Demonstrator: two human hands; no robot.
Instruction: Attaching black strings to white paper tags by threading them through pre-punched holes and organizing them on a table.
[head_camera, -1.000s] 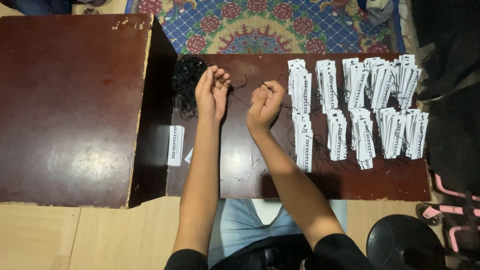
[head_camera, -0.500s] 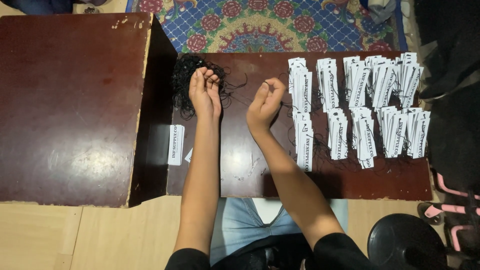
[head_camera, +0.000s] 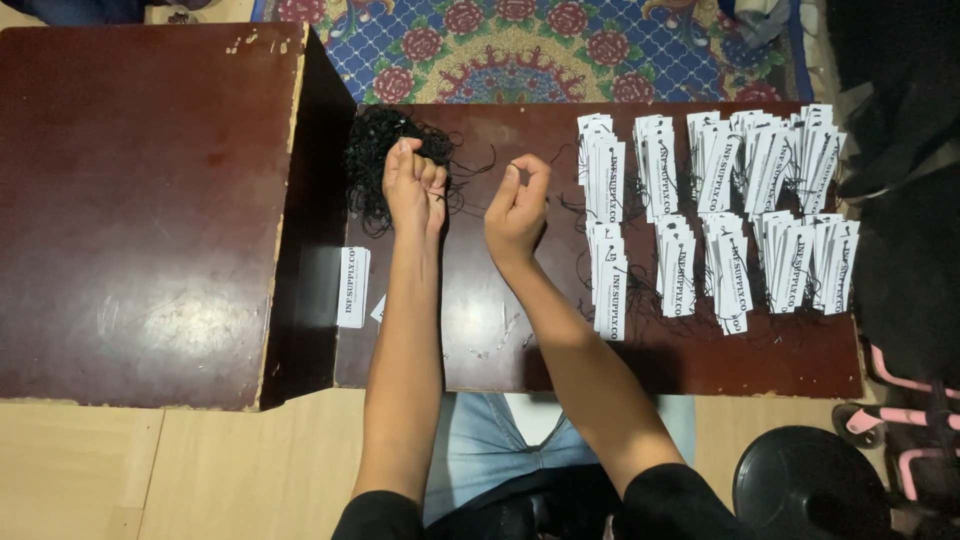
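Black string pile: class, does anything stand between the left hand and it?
Nothing visible does. The left hand already rests on the edge of the black string pile; the right hand is beside it, over bare tabletop.

Bare tabletop (head_camera: 480, 330) lower centre is free; thread pile (head_camera: 375, 165) upper left, tag rows (head_camera: 720, 215) block the right

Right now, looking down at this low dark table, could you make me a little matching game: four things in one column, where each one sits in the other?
Things:
1. tangle of black strings
2. rows of white tags
3. single white tag
4. black stool

Places:
A. floor, bottom right corner
B. right half of the table
C. under the left hand
D. table's left edge, alone

Pairs: 1-C, 2-B, 3-D, 4-A
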